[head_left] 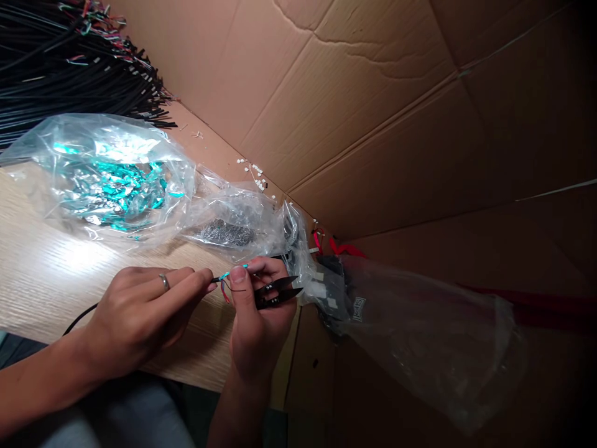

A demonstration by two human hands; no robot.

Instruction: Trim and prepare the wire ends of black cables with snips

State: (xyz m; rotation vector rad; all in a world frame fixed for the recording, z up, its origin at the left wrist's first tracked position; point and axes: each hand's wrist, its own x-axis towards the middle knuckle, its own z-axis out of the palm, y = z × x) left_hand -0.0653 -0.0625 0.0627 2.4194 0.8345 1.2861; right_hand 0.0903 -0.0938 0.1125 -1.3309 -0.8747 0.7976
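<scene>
My left hand (140,308), with a ring on one finger, is closed round a black cable (80,316) near its stripped end. From that end come thin red and blue wires (226,294), a fine dark strand and a strip of teal foil (224,275). My right hand (259,320) is closed, its thumb and forefinger pinching the foil. Black thread snips (278,291) lie held in the same hand, blades apart and pointing right, away from the cable. The fingers partly hide the snips' handles.
A clear bag of teal foil scraps (121,186) lies left, beside a bag of small dark metallic pieces (226,231). Black cables (69,81) are piled at upper left. Another clear bag (420,323) lies right. Cardboard walls (326,124) border the wooden table (28,261); small white bits (259,182) lie alongside.
</scene>
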